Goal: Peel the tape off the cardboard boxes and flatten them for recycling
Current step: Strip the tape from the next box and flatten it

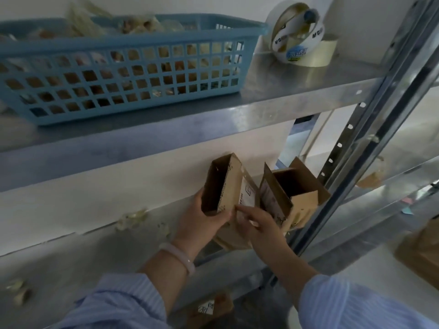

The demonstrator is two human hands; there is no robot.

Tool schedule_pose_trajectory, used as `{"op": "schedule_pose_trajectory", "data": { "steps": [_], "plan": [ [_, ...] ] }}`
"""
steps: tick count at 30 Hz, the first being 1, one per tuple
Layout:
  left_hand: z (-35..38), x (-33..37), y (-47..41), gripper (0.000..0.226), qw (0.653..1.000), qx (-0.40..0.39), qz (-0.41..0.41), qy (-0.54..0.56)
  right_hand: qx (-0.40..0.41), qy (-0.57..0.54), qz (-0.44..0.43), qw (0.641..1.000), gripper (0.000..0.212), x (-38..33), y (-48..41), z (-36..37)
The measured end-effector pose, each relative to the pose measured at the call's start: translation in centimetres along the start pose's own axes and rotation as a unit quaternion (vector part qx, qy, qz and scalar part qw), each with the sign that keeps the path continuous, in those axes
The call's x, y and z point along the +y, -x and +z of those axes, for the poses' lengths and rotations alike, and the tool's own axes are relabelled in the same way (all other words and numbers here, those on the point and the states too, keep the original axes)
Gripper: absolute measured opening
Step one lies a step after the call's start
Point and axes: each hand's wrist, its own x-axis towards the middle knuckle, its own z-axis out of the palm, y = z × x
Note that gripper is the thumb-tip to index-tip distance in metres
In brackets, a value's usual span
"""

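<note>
While the left hand (202,222) grips the lower end of a small open cardboard box (221,184), fingers curled under it, the right hand (261,224) pinches the edge of a white label (247,195) on that box's side between index finger and thumb. Left wrist: one pale bracelet (178,257). Beneath both hands: flat cardboard (229,237), lying on the lower shelf (71,257). Just right of the held box: a second box (301,198), standing on the same shelf, top open, flaps raised. Left of the hands, on the shelf: crumpled tape scraps (133,218). Right: steel upright (356,174) with punched holes. Upper shelf (285,91): one blue basket (118,46), filled; tape rolls (299,39) beside it, well apart from the boxes.
</note>
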Motion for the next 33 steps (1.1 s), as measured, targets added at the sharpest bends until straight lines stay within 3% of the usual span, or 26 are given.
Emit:
{"op": "schedule_pose_trajectory", "data": {
  "steps": [3, 6, 9, 12, 15, 19, 22, 26, 33],
  "plan": [
    [-0.7, -1.0, 0.7, 0.054, 0.997, -0.013, 0.002, 0.074, 0.084, -0.021, 0.031, 0.996, 0.032, 0.3, 0.3, 0.1],
    [-2.1, -2.3, 1.9, 0.045, 0.98, -0.012, -0.016, 0.2, 0.139, -0.073, 0.086, 0.984, 0.069, 0.4, 0.6, -0.3],
    [-4.0, -4.0, 2.6, 0.037, 0.939, 0.01, -0.098, 0.331, 0.102, -0.237, 0.078, 0.963, 0.066, -0.5, 0.5, -0.1],
    [-6.6, -5.2, 3.1, 0.047, 0.893, 0.002, -0.183, 0.41, 0.072, -0.243, 0.016, 0.967, 0.063, -1.5, 0.0, -0.2],
    [-9.5, -5.3, 3.7, 0.052, 0.885, -0.043, -0.193, 0.422, -0.003, -0.206, -0.018, 0.978, 0.05, -2.9, -0.7, -0.3],
    [-11.2, -5.2, 4.0, 0.055, 0.873, 0.146, -0.213, 0.414, -0.018, -0.121, -0.062, 0.991, 0.039, -4.6, -1.3, 1.9],
    [-12.6, -5.1, 4.7, 0.065, 0.884, 0.19, -0.18, 0.388, 0.015, -0.1, -0.078, 0.992, 0.049, -6.0, -1.3, 4.6],
    [-15.8, -5.1, 6.4, 0.055, 0.893, 0.287, -0.172, 0.3, 0.039, -0.079, -0.032, 0.996, 0.049, -7.8, -1.7, 7.9],
    [-20.2, -6.1, 11.2, 0.07, 0.946, 0.211, -0.122, 0.214, 0.004, 0.004, -0.002, 1.0, 0.058, -10.9, -1.9, 12.8]
  ]
}}
